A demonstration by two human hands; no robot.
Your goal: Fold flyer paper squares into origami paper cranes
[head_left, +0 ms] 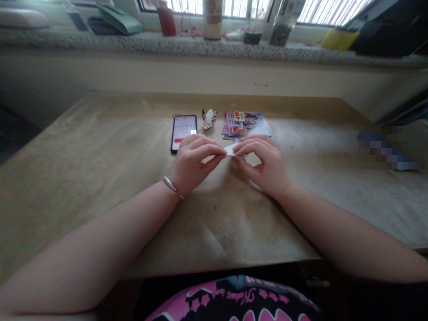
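Observation:
Between my two hands, above the middle of the table, is a small piece of white folded paper (230, 150). My left hand (199, 157), with a silver bracelet at the wrist, pinches its left corner between thumb and fingertips. On the other side my right hand (263, 161) grips the paper with thumb and fingers, which hide part of it. Just behind my left hand lies a phone (184, 129) with a running timer on its screen. A folded paper piece with red stripes and white (209, 119) sits right of the phone. Colourful printed leaflets (245, 123) lie behind my right hand.
The wooden table (100, 178) reaches to the wall under a window. On the speckled stone sill (143, 43) stand a red container (166, 20), a beige bottle (212, 20), jars and a yellow item (339, 39). A blurred-out object (388, 149) lies at the right.

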